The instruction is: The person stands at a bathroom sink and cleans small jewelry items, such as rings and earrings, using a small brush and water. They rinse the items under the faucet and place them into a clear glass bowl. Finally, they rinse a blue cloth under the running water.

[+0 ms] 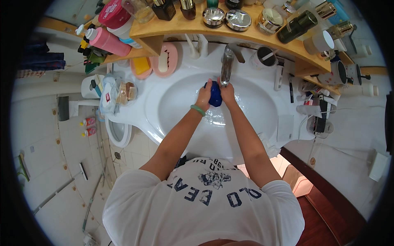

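Note:
Both hands are over the white washbasin (172, 101), close beneath the metal faucet (227, 64). A wet-looking dark blue item (215, 96), perhaps cloth, is between them. My left hand (203, 96), with a green bangle (198, 110) at the wrist, grips its left side. My right hand (227, 94) is at its right side, just under the spout, which hides part of the fingers; whether it grips the item I cannot tell. Water glints in the bowl below. Behind the basin's left rim lie a white bar of soap (163, 62) and a yellow one (141, 65), in pink dishes.
A wooden shelf (184, 29) crowded with bottles and jars curves above the basin. A patterned cup (258, 60) stands right of the faucet. On the right counter lie an electric toothbrush (279, 75) and a black razor (291, 89). Plastic bags (109, 92) sit on the left.

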The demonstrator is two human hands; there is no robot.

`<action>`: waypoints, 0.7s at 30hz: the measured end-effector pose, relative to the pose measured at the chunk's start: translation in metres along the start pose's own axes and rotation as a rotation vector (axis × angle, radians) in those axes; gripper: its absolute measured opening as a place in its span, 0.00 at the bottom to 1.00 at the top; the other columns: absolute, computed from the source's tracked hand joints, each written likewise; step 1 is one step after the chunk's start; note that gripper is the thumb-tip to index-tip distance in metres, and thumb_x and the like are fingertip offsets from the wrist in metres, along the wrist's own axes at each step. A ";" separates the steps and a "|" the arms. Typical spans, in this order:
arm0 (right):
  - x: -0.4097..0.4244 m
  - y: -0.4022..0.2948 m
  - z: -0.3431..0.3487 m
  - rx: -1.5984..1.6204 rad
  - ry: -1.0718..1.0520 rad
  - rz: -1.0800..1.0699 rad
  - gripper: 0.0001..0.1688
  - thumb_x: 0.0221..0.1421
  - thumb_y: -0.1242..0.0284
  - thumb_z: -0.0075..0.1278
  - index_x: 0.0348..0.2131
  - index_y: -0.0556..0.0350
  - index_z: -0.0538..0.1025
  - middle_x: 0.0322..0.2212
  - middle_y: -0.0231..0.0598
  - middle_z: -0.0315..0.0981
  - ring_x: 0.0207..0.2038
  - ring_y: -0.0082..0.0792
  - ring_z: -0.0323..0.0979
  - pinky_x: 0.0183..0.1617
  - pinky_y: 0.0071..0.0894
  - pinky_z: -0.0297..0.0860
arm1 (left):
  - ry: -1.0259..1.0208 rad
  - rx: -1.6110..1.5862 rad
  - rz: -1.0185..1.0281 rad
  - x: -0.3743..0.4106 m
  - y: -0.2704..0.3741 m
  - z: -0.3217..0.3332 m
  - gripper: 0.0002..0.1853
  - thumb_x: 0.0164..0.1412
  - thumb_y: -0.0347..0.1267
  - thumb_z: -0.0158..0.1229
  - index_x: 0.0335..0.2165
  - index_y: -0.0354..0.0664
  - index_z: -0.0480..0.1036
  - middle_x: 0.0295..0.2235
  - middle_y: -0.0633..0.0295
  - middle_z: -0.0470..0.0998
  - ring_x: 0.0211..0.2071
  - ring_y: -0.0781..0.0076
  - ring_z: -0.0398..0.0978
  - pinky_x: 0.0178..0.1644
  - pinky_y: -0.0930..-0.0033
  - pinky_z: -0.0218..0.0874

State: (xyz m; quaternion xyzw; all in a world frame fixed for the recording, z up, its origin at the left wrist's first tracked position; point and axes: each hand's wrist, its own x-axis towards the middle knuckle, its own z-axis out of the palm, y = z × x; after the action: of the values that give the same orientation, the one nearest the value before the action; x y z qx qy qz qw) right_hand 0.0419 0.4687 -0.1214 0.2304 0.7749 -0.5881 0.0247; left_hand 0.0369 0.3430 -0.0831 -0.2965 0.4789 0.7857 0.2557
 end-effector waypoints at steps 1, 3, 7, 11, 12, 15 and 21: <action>0.001 0.005 -0.002 0.242 -0.100 0.048 0.17 0.54 0.59 0.57 0.31 0.55 0.79 0.29 0.41 0.78 0.34 0.37 0.75 0.39 0.37 0.67 | -0.014 -0.038 0.032 0.000 0.002 -0.009 0.25 0.62 0.49 0.55 0.41 0.35 0.70 0.34 0.61 0.76 0.35 0.70 0.76 0.40 0.66 0.70; 0.003 0.009 -0.018 0.335 -0.297 0.089 0.12 0.52 0.63 0.59 0.29 0.52 0.77 0.30 0.30 0.76 0.34 0.27 0.71 0.40 0.30 0.64 | -0.135 -0.265 0.165 0.002 0.014 -0.032 0.16 0.60 0.39 0.61 0.40 0.40 0.69 0.35 0.62 0.76 0.37 0.69 0.77 0.43 0.64 0.70; -0.013 -0.035 -0.059 -0.065 -0.519 0.119 0.14 0.49 0.70 0.61 0.22 0.49 0.68 0.24 0.19 0.64 0.30 0.17 0.59 0.36 0.19 0.57 | -0.212 -0.117 0.264 -0.004 0.037 -0.066 0.17 0.53 0.21 0.58 0.43 0.37 0.67 0.40 0.58 0.74 0.43 0.66 0.74 0.49 0.63 0.68; -0.008 -0.004 -0.060 0.342 -0.450 0.069 0.11 0.55 0.70 0.55 0.24 0.48 0.68 0.22 0.20 0.63 0.26 0.16 0.59 0.30 0.17 0.57 | -0.189 -0.161 0.240 -0.034 0.044 -0.052 0.26 0.47 0.14 0.50 0.48 0.37 0.66 0.43 0.55 0.72 0.46 0.64 0.72 0.52 0.64 0.65; -0.014 -0.017 -0.059 0.474 -0.390 0.173 0.10 0.57 0.69 0.53 0.25 0.48 0.69 0.22 0.20 0.63 0.25 0.16 0.60 0.29 0.17 0.57 | -0.166 -0.080 0.278 -0.033 0.041 -0.059 0.30 0.46 0.13 0.49 0.51 0.38 0.65 0.43 0.57 0.72 0.45 0.65 0.72 0.51 0.65 0.65; -0.015 -0.020 -0.063 0.707 -0.300 0.323 0.06 0.60 0.69 0.50 0.32 0.50 0.71 0.27 0.24 0.69 0.27 0.19 0.68 0.32 0.19 0.66 | -0.089 0.353 0.468 -0.030 0.036 -0.078 0.34 0.42 0.15 0.52 0.52 0.39 0.64 0.42 0.56 0.74 0.44 0.63 0.74 0.50 0.65 0.65; -0.030 -0.047 -0.066 0.894 -0.237 0.263 0.17 0.53 0.78 0.56 0.44 0.55 0.72 0.34 0.33 0.71 0.35 0.31 0.73 0.43 0.30 0.73 | 0.218 1.178 0.410 -0.035 0.052 -0.086 0.35 0.42 0.18 0.51 0.53 0.45 0.63 0.33 0.42 0.77 0.37 0.46 0.75 0.42 0.58 0.68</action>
State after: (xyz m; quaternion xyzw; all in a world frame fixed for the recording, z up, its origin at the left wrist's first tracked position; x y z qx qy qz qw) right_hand 0.0658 0.5106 -0.0489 0.2458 0.4022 -0.8778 0.0853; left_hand 0.0451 0.2400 -0.0583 -0.0866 0.9014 0.3887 0.1700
